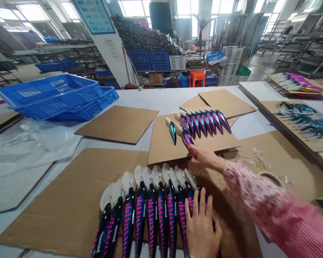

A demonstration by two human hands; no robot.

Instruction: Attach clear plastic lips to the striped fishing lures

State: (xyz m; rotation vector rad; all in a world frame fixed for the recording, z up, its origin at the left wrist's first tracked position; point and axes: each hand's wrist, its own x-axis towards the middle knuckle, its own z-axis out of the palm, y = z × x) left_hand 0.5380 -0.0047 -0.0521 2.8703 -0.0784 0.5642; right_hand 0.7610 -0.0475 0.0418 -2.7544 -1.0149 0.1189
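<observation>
Pinching one end of a purple-and-pink lure, the person's right hand is closed around it, with the clear bill pointing away, over a cardboard sheet. Just beyond that lure lies a slanting row of similar lures, and to its left a lone blue-green lure. The left hand is open, palm down and fingers slightly spread, resting on the right end of a nearer row of larger black lures with pink stripes. Blue baskets sit at the left on the white surface.
</observation>
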